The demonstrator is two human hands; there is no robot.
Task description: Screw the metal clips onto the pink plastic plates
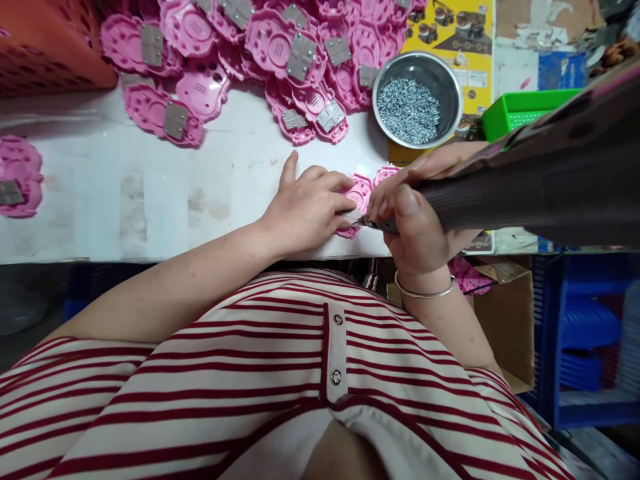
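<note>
My left hand (313, 210) lies on the white table, its fingertips pressing on a pink plastic shell (359, 189) with a grey plate and holding it down. My right hand (417, 223) is wrapped round a dark electric screwdriver (505, 197), tilted with its body out to the right. The screwdriver's bit points at the grey plate near my left fingertips; whether a screw sits under it is too small to tell. Just beyond, a second pink shell (386, 175) is partly hidden by my right hand.
Many pink shells with grey plates (303, 57) are heaped at the back, and one (20, 177) lies far left. A metal bowl (417, 137) of small screws stands beyond my right hand, near a green basket (530, 100). An orange crate (55, 47) is back left.
</note>
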